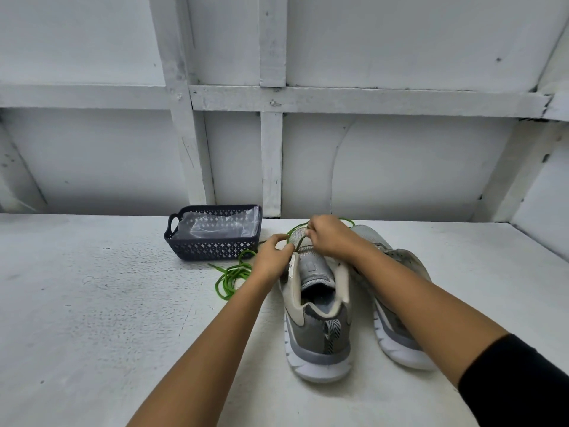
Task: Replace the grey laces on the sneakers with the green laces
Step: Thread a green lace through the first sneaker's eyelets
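1. Both sneakers are standing on the white table [92,303] with heels near and toes far. This is keeping the eyelet rows facing up and within reach of both hands.
2. The left-hand sneaker [318,322] is being laced. Its tongue [314,268] is lying open and exposed. The right-hand sneaker [400,318] is waiting just beside it, partly hidden by the right forearm.
3. The left hand [274,260] is curling its fingers at the left eyelet row, thumb and forefinger closing on what appears to be a strand of the green lace [232,280]. The right hand [331,238] is pinching another strand over the far end of the tongue, probably keeping it taut for threading.
4. The slack of the lace is trailing in loose loops on the table left of the shoe, clear of the working area.
5. A dark basket [212,251] holding a clear plastic bag [215,224] is sitting far left; any grey laces are not discernible.
6. Markings: a small white tag [293,266] on the tongue edge is showing no legible writing. The striped heel tab [332,331] is carrying pattern only.
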Motion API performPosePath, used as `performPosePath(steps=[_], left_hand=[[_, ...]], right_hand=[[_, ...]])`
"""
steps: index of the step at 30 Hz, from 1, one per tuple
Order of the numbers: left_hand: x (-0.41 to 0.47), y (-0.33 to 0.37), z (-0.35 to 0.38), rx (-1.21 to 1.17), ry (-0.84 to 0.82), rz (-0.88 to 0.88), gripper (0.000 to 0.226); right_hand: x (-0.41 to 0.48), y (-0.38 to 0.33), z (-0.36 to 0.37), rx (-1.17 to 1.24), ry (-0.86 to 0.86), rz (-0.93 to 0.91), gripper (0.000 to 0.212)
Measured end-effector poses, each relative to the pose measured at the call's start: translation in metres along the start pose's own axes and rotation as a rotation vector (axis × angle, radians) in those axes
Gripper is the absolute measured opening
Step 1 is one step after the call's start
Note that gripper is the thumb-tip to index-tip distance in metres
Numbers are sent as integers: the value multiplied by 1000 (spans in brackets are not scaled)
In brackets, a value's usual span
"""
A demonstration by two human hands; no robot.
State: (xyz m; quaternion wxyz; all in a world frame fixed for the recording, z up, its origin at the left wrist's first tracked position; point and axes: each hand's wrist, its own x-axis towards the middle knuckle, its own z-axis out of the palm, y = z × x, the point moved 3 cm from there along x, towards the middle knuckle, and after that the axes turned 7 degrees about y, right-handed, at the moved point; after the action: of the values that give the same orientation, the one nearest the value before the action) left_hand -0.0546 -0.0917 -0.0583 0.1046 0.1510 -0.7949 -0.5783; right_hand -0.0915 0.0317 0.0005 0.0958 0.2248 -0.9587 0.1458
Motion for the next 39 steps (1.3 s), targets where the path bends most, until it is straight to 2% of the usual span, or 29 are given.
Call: performPosePath(steps=[3, 6, 7, 12, 20, 24, 26, 29, 32, 36, 39], left_hand=[[-3, 2, 8, 47, -71, 7, 34], [9, -9, 18, 225, -60, 42, 69], [14, -12, 20, 243, -60, 33, 74], [18, -11, 25, 320, -78, 51, 76], [12, -6, 23, 333, -114, 69, 68], [13, -3, 21, 360, -133, 70, 49], [13, 2, 16, 347, -182, 50, 46], [3, 27, 0, 388, -354, 21, 48], [1, 65, -22, 513, -408, 107, 51], [0, 123, -51, 248, -319, 298, 24], [-4, 152, -61, 67, -292, 367, 11]], right_hand=[[-1, 0, -7, 95, 99, 45, 26], [-1, 0, -11, 167, 202, 45, 22], [-1, 0, -12, 179, 234, 34, 22], [2, -6, -31, 234, 342, -51, 20], [10, -29, -114, 393, 553, -171, 22], [11, -35, -125, 450, 555, -191, 20], [10, -34, -122, 477, 540, -178, 16], [8, -32, -123, 506, 536, -166, 15], [8, -28, -125, 515, 533, -151, 18], [9, -23, -123, 552, 540, -117, 16], [9, -22, -121, 596, 538, -102, 15]])
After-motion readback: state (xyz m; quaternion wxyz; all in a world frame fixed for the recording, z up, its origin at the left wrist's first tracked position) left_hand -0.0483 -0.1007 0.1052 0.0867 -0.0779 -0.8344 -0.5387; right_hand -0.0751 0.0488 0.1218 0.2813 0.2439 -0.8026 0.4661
